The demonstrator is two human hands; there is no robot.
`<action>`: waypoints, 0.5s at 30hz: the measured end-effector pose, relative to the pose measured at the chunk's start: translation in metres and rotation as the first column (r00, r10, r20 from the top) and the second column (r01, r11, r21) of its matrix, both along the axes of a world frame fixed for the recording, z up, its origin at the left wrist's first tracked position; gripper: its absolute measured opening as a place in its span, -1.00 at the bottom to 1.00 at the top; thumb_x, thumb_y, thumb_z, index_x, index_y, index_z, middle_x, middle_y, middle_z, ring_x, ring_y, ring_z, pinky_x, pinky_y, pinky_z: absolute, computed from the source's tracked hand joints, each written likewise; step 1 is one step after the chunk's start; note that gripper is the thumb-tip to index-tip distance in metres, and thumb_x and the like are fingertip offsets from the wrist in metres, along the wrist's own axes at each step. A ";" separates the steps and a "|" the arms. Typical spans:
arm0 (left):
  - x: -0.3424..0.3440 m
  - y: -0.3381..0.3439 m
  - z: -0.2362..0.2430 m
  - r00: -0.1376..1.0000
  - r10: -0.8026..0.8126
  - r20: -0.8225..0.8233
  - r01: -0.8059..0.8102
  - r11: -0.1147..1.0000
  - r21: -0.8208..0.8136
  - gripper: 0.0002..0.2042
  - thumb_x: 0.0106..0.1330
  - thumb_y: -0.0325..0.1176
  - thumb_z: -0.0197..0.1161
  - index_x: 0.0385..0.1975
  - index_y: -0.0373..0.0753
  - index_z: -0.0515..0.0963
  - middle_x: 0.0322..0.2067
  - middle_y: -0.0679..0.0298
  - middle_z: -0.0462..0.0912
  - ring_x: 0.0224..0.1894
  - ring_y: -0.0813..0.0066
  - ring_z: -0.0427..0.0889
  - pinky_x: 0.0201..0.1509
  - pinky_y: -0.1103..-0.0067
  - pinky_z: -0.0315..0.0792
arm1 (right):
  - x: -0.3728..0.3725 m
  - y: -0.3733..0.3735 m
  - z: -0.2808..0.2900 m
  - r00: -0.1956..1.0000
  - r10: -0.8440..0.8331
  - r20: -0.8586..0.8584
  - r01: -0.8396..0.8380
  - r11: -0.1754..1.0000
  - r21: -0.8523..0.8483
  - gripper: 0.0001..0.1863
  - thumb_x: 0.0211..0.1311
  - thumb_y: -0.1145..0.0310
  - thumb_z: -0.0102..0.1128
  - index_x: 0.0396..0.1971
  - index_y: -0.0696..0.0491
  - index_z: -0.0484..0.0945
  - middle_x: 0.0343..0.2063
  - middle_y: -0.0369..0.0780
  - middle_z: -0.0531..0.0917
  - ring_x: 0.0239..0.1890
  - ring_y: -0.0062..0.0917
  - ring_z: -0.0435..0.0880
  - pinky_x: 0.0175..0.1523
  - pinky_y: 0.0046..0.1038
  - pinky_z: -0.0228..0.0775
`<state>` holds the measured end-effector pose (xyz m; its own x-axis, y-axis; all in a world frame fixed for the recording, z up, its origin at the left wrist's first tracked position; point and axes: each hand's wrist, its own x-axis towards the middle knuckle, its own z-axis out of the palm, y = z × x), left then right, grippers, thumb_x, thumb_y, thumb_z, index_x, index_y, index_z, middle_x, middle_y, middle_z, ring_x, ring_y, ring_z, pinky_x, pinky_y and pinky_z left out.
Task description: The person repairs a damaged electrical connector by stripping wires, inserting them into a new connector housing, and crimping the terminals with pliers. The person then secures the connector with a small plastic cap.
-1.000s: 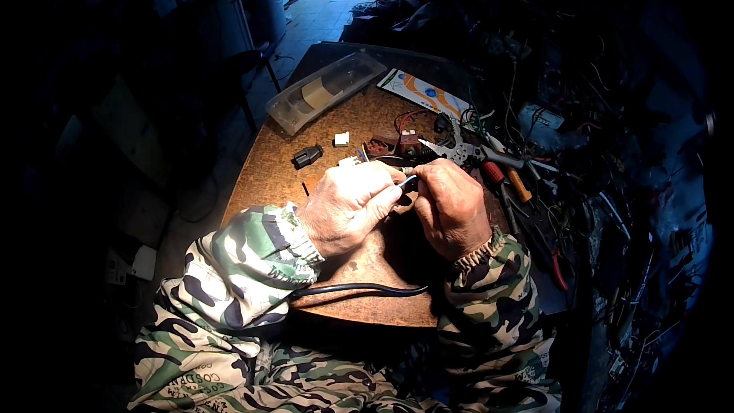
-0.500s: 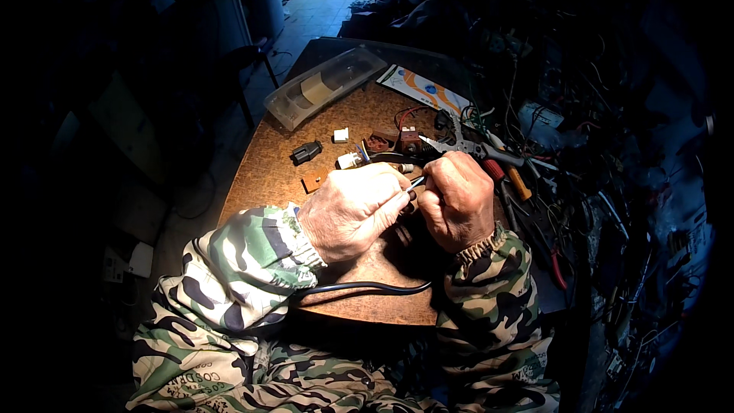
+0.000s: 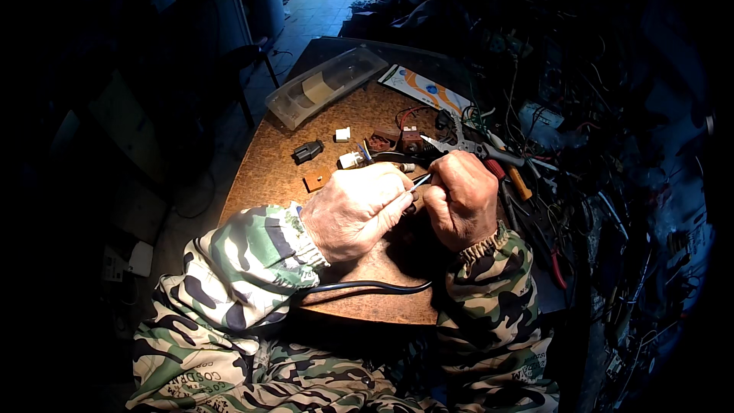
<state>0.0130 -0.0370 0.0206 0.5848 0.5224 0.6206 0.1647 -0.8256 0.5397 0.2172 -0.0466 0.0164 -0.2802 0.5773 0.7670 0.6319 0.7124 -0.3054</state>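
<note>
Over the middle of the wooden table, my left hand (image 3: pixel 358 210) pinches a thin pale wire (image 3: pixel 420 182) between thumb and forefinger. My right hand (image 3: pixel 463 200) is closed around the other end of the wire, its fingertips mostly hidden behind the curled knuckles. A short stretch of the wire shows in the gap between the hands. From beneath my left sleeve a thick black cable (image 3: pixel 371 286) runs along the near table edge. Beyond my hands lie a white connector (image 3: pixel 351 160), a small white block (image 3: pixel 342 134), a black connector (image 3: pixel 308 151) and a brown plate (image 3: pixel 316 180).
A clear plastic tray (image 3: pixel 294 113) stands at the far left of the table (image 3: pixel 264 157), with a white and orange card (image 3: pixel 424 89) beside it. Grey pliers (image 3: pixel 460 141), an orange-handled tool (image 3: pixel 519 183) and tangled wires (image 3: pixel 604 206) crowd the right side. Brown terminal parts (image 3: pixel 410 138) lie mid-table.
My hands have drawn slightly apart, mainly the right one shifting a little to the right, and more of the pale wire shows between them. Both grips stay closed.
</note>
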 end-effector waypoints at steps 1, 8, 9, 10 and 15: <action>0.000 0.000 0.000 1.000 -0.004 -0.004 0.004 1.000 -0.005 -0.86 0.37 -0.42 0.16 -0.31 -0.38 0.57 -0.36 0.07 0.61 -0.35 0.11 0.65 -0.26 0.41 0.54 | 0.001 0.000 0.000 1.000 -0.002 0.003 0.002 1.000 0.000 -0.89 -0.05 0.52 0.17 -0.48 0.21 0.47 -0.62 -0.12 0.44 -0.53 -0.18 0.48 -0.37 -0.31 0.37; -0.025 -0.010 -0.002 0.989 -0.027 0.143 0.035 0.998 -0.048 -0.82 0.41 -0.48 0.11 -0.41 -0.40 0.59 -0.41 0.12 0.66 -0.44 0.40 0.69 -0.36 0.55 0.59 | 0.129 0.004 -0.001 0.807 -0.440 -0.394 0.420 0.897 -0.140 -0.84 0.24 0.50 0.00 -0.47 0.22 0.53 -0.61 -0.17 0.52 -0.66 -0.41 0.48 -0.53 -0.41 0.29; -0.026 -0.008 0.002 0.995 -0.005 0.099 0.010 0.998 -0.055 -0.82 0.41 -0.51 0.09 -0.36 -0.44 0.61 -0.35 0.09 0.68 -0.39 0.39 0.70 -0.30 0.56 0.60 | 0.124 0.005 -0.001 0.803 -0.472 -0.365 0.450 0.881 -0.148 -0.84 0.26 0.49 0.01 -0.42 0.22 0.57 -0.57 -0.16 0.56 -0.62 -0.40 0.53 -0.49 -0.41 0.35; -0.026 -0.008 0.004 0.998 0.017 0.056 -0.014 0.998 -0.063 -0.82 0.41 -0.54 0.07 -0.32 -0.47 0.63 -0.28 0.05 0.69 -0.34 0.37 0.72 -0.24 0.57 0.61 | 0.113 0.007 -0.001 0.797 -0.503 -0.335 0.480 0.864 -0.153 -0.83 0.28 0.49 0.03 -0.38 0.22 0.60 -0.53 -0.14 0.60 -0.59 -0.39 0.58 -0.46 -0.42 0.40; -0.015 -0.003 -0.005 0.998 0.059 -0.034 -0.063 0.989 -0.137 -0.87 0.39 -0.53 0.13 -0.28 -0.44 0.61 -0.28 0.05 0.68 -0.30 0.31 0.68 -0.23 0.54 0.57 | 0.079 0.015 -0.015 0.924 -0.366 -0.111 0.368 0.930 0.000 -0.80 0.21 0.56 0.17 -0.19 0.23 0.66 -0.38 -0.04 0.70 -0.37 -0.28 0.73 -0.22 -0.39 0.58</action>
<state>-0.0020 -0.0403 0.0161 0.5668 0.6369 0.5225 0.2303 -0.7315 0.6418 0.2966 -0.0314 0.0017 0.0324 0.6077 0.7935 0.8147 0.4438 -0.3732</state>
